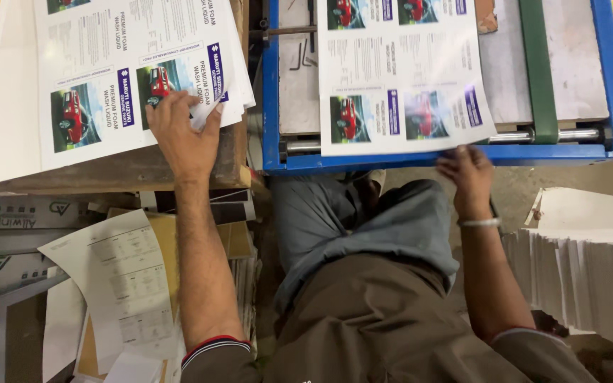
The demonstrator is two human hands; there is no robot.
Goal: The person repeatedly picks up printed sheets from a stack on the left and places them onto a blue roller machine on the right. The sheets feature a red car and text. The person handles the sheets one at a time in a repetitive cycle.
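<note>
Blue-framed machine bed (271,106) beside a worn wooden bench (136,174).

A wooden board (136,174) carries a stack of printed sheets (129,64); a blue-framed machine bed (569,71) bears one printed sheet (399,78).

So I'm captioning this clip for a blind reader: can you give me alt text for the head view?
Seen from above, a person's left hand lifts the corner of the top sheet on a stack of printed sheets on a wooden table, while the right hand holds the near edge of a single printed sheet lying on a blue-framed machine bed. A pile of white paper stands at right.
</note>
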